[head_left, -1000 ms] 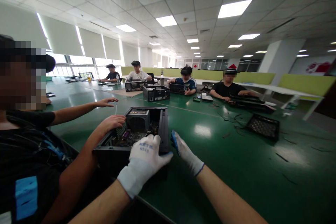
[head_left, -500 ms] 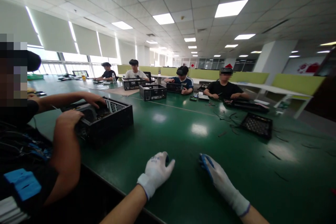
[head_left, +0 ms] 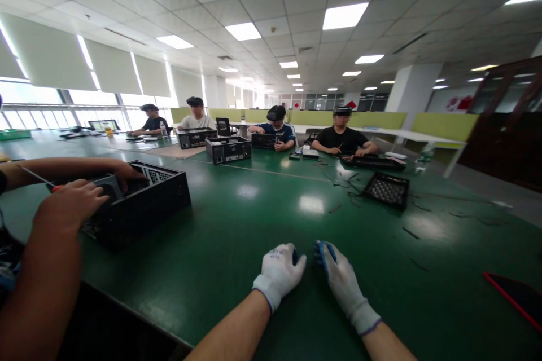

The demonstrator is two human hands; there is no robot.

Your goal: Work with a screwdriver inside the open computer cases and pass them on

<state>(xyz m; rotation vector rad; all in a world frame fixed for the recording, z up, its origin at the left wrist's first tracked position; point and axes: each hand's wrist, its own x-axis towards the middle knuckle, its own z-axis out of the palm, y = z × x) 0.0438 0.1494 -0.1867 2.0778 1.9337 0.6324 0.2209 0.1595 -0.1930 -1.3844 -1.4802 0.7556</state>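
My left hand (head_left: 279, 272), in a white glove, rests on the green table (head_left: 237, 237) with its fingers curled into a loose fist and nothing in it. Just to its right, my right hand (head_left: 337, 273), in a white glove with a blue palm, lies on its edge with the fingers stretched forward, also holding nothing. The two hands sit close together without touching. At the left stands an open black computer case (head_left: 144, 203), well away from my hands. A co-worker's bare hand (head_left: 70, 203) is on the case's near end and the other reaches inside it.
Two more black computer cases (head_left: 228, 149) stand farther back, with several seated people working at them. A black perforated tray (head_left: 387, 189) and scattered small dark parts lie at mid-right. A flat black object with a red edge (head_left: 514, 296) lies at the right.
The computer case that my hands were on has gone left into the co-worker's hands. My hands have let go and settled together on the table. The view has turned right.
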